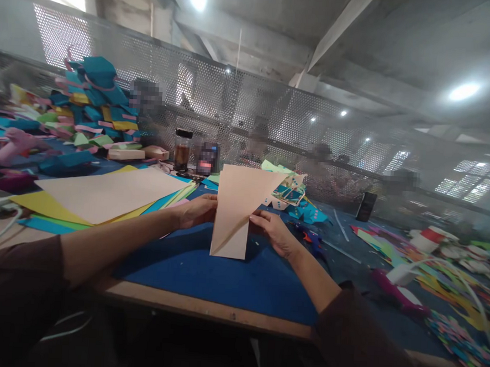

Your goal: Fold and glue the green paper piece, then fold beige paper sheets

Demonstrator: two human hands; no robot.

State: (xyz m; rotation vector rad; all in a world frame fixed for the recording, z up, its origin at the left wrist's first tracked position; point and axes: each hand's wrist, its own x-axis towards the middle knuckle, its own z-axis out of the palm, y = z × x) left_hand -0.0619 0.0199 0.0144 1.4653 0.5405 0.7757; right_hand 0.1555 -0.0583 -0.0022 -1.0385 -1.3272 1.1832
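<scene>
I've got a folded sheet of peach paper [237,208] held upright over the blue mat [222,276], 1 corner turned down so a diagonal fold runs across it. My left hand [197,210] is closed on the sheet's left edge, fingers curled behind and thumb in front. My right hand [273,229] pinches the right edge about halfway down, fingertips pressed together on the paper. Both sleeves are dark brown.

The mat covers a wooden table [204,308] whose bare edge shows nearest me. To the left lies a fanned stack of coloured sheets [103,197], a peach one on top, yellow, green and blue beneath. Behind it rises a heap of folded paper pieces [89,107], mostly teal with pink, yellow and green. A jar with a dark lid [183,149] stands near the middle, brown contents inside. Just behind my sheet sit more folded paper shapes [296,195] in teal and cream.

Off to the right, paper scraps [450,284] litter the surface, with a pink glue gun [396,289] and its white cord among them, and a white tub with a red band [428,239] farther back.

A perforated metal screen [253,112] runs along the far side of the table. Overhead there are concrete beams and round ceiling lights [462,91]. I can't read any writing or labels; everything is too blurred.
</scene>
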